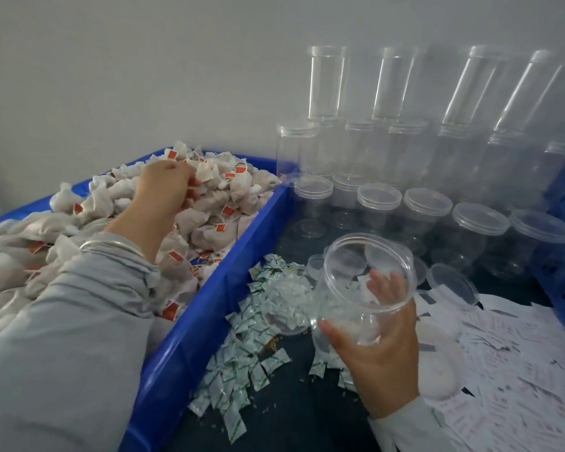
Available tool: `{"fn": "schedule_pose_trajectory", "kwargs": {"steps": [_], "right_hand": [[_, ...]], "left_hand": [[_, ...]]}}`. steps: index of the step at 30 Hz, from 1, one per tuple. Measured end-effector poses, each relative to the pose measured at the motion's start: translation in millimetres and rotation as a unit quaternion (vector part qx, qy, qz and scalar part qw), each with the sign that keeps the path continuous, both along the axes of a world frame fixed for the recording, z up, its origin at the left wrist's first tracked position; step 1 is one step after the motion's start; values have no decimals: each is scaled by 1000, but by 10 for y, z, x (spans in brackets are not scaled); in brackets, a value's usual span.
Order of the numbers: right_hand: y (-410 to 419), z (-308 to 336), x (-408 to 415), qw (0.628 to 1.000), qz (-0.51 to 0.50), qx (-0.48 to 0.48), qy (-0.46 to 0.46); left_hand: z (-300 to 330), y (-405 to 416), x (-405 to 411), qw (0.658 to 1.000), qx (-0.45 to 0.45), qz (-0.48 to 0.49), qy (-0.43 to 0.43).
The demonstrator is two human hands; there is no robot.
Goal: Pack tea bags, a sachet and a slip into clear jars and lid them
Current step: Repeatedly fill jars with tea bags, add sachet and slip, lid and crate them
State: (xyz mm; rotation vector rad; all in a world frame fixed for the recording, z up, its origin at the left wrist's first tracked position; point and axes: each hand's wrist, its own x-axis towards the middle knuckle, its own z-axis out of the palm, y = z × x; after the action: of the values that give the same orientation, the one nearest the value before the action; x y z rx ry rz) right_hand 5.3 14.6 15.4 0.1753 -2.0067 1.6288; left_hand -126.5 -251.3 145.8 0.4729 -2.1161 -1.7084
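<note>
While tilted mouth-up at five o'clock, open clear jar gripped by right hand. At ten o'clock, tea bags heaped in blue crate, pinched by left hand. Between, sachets on worktop; lidded jars at one o'clock.

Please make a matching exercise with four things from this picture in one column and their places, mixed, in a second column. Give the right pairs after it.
Things
1. tea bags
2. open jar
3. green-and-white sachets
4. printed slips

Places
A. heaped on the dark surface right of the blue bin
B. held by the right hand
C. spread at the far right
D. piled in the blue bin, where the left hand reaches

Pairs: 1-D, 2-B, 3-A, 4-C
</note>
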Motion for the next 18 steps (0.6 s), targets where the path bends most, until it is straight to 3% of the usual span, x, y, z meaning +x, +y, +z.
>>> {"fn": "schedule_pose_trajectory", "kwargs": {"steps": [3, 6, 8, 10, 12, 16, 18], "right_hand": [[-209, -30, 73, 994, 99, -11, -40], [-215, -83, 147, 981, 177, -7, -74], [-252, -132, 190, 976, 199, 2, -93], [-253, -157, 207, 970, 212, 13, -116], [-245, -166, 215, 964, 234, 19, -127], [-241, -164, 210, 959, 249, 31, -133], [-227, -198, 195, 961, 241, 34, -134]], "left_hand": [[-179, -105, -63, 984, -167, -16, -55], [-273, -35, -70, 905, -397, -70, -138], [-290, -80, -11, 846, -477, -105, -212], [-258, -121, 42, 813, -492, -128, -283], [-205, -163, 80, 801, -488, -132, -321], [-180, -243, 88, 792, -492, -113, -344], [-193, -255, 68, 771, -525, -104, -345]]}}
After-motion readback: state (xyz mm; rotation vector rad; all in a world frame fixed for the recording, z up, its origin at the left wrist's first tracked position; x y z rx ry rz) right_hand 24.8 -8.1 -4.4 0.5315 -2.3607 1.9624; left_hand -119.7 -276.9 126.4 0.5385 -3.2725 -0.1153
